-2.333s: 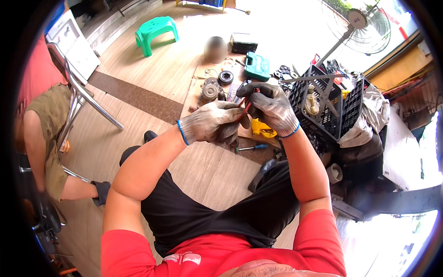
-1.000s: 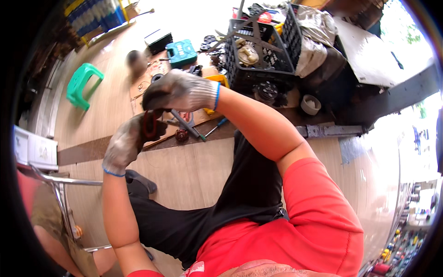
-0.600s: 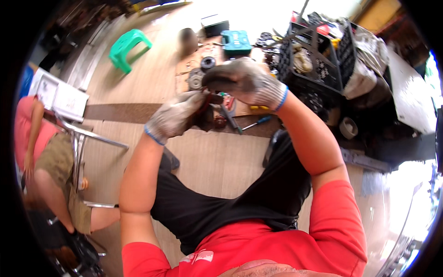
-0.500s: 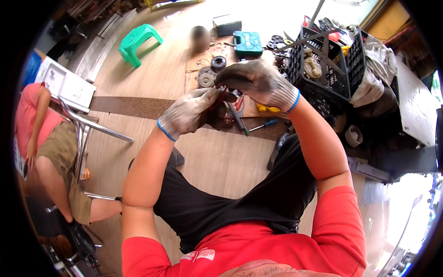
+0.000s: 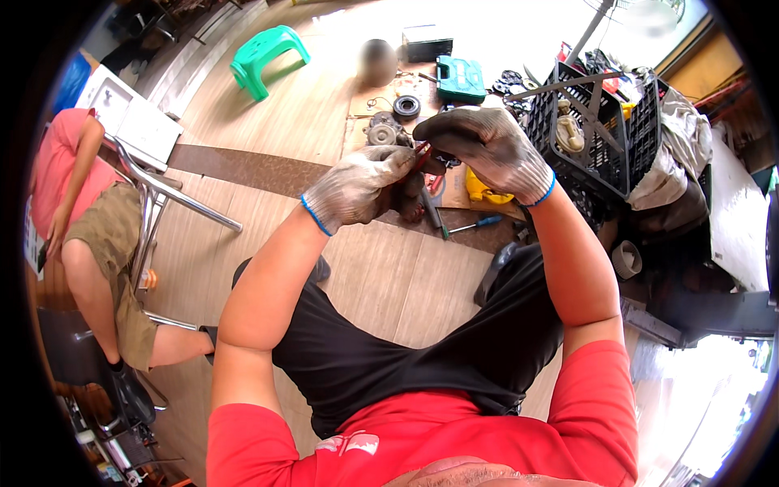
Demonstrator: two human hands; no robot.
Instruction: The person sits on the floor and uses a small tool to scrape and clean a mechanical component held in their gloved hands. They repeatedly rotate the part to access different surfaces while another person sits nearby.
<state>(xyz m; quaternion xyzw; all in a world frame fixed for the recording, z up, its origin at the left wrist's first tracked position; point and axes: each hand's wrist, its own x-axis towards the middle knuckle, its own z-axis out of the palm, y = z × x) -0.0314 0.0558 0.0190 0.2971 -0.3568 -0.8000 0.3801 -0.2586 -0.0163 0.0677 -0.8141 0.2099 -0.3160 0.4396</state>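
Red-handled small tool (image 5: 423,152) pinched between both gloved hands at chest height above the floor. Left hand (image 5: 357,187), in a soiled grey knit glove, closes its grip around a dark greasy part (image 5: 408,191) just below the tool, apparently steadying it. Right hand (image 5: 487,146) curls its grip over the tool from above. Beyond the grip lie round metal bearings (image 5: 406,106), a teal plastic case (image 5: 459,78) and a black plastic crate (image 5: 600,138); nothing obstructs the hands.
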